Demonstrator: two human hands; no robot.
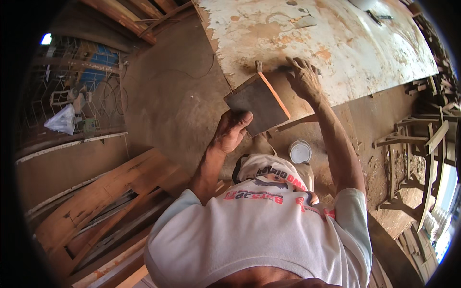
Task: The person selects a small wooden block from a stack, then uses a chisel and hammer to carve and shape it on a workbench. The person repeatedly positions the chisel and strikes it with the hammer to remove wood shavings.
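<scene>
My left hand [231, 130] grips the near left corner of a flat, dark square board [258, 106], its thumb lying on the dark face. One long edge of the board is bright orange-brown. It is held tilted over the near edge of the stained white worktable [331, 43]. My right hand [305, 79] rests on the tabletop to the right of the board, fingers stretched and apart. A small dark thing [285, 69] lies by its fingertips; its kind is unclear. Past the board's far corner a short brownish stub [259, 66] sticks up, partly hidden.
A white round bucket [300, 151] stands on the floor below the table edge. Planks and a wooden panel [110, 192] lie at the lower left. Wooden frames [425, 149] stand at the right. A flat scraper-like piece [305, 21] lies at the table's far side.
</scene>
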